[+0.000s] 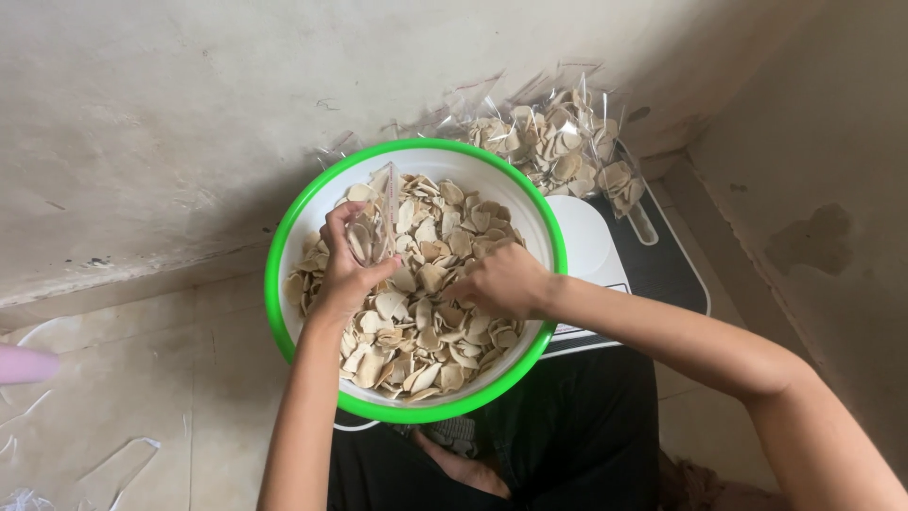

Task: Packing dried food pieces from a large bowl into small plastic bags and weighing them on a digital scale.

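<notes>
A white bowl with a bright green rim (284,237) sits in front of me, filled with pale beige crackers (426,331). My left hand (345,270) is over the bowl's left side and holds a small clear plastic bag (376,222) with a few crackers inside. My right hand (501,282) is closed over the crackers in the middle of the bowl, fingers down among them.
Filled clear bags of crackers (549,142) lie piled against the wall behind the bowl. A white scale on a dark mat (586,241) stands to the bowl's right. Empty clear bags (113,464) lie on the floor at left, beside a pink object (24,364).
</notes>
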